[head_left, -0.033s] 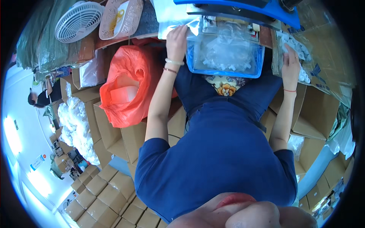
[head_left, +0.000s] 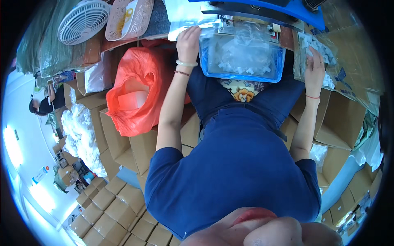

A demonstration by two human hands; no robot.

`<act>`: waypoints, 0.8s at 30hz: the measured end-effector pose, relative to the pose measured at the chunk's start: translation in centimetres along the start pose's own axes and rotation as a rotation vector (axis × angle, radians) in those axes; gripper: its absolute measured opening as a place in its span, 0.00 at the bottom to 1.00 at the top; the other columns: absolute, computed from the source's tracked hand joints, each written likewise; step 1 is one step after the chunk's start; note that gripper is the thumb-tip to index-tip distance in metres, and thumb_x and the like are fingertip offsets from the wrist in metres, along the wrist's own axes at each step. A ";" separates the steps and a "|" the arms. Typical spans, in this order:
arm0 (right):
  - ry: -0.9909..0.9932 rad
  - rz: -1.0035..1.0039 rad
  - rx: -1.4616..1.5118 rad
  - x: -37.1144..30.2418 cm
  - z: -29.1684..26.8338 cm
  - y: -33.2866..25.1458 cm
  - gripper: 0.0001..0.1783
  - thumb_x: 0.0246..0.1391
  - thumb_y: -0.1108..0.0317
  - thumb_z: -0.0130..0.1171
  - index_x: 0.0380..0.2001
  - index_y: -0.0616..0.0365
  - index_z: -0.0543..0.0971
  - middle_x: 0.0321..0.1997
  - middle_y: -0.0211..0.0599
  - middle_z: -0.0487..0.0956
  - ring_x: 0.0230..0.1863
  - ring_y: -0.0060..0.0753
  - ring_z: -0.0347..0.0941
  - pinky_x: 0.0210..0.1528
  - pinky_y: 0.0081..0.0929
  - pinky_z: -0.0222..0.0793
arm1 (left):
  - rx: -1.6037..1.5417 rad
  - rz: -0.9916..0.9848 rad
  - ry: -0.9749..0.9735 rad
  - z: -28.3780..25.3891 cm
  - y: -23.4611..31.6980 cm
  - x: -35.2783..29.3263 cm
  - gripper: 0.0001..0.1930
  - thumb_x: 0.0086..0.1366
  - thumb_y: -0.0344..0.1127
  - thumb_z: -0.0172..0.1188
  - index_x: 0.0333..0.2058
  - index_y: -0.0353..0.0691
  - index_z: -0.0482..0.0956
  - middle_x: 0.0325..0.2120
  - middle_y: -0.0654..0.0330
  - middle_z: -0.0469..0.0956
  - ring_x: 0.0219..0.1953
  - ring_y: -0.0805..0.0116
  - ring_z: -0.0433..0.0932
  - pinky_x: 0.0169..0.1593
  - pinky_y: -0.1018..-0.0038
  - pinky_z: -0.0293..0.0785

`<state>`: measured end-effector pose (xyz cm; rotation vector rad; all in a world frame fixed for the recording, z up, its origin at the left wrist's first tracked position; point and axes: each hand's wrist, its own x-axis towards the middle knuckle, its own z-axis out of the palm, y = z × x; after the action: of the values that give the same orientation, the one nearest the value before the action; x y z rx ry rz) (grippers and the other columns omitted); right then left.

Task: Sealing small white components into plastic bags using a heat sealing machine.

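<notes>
Silvery film (head_left: 180, 18): found just past left hand (head_left: 188, 43), fingers curled nearly closed at near edge; couldn't tell if gripped. Saw right hand (head_left: 314, 70) half unfurled, fingertips at heaped white pieces (head_left: 319, 46), too many to count; couldn't tell if any held. Counted one blue tray (head_left: 243, 78) between hands, one orange-red bag (head_left: 139, 63) left of left hand, one round white grille (head_left: 83, 23) farther left.
</notes>
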<state>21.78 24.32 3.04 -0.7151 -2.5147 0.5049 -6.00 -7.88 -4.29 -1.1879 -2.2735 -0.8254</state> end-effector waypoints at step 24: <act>-0.642 -0.234 0.455 4.6 -1.0 -11.2 0.19 0.58 0.58 0.62 0.47 0.58 0.78 0.42 0.40 0.81 0.39 0.36 0.78 0.43 0.31 0.72 | -1.379 -0.770 -1.062 -3.6 11.0 3.7 0.11 0.63 0.31 0.64 0.42 0.31 0.83 0.35 0.54 0.85 0.37 0.72 0.82 0.42 0.78 0.78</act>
<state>14.44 18.26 10.57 -0.0784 -2.8233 1.3309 1.63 -3.27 3.89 -1.3515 -2.9963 -2.9579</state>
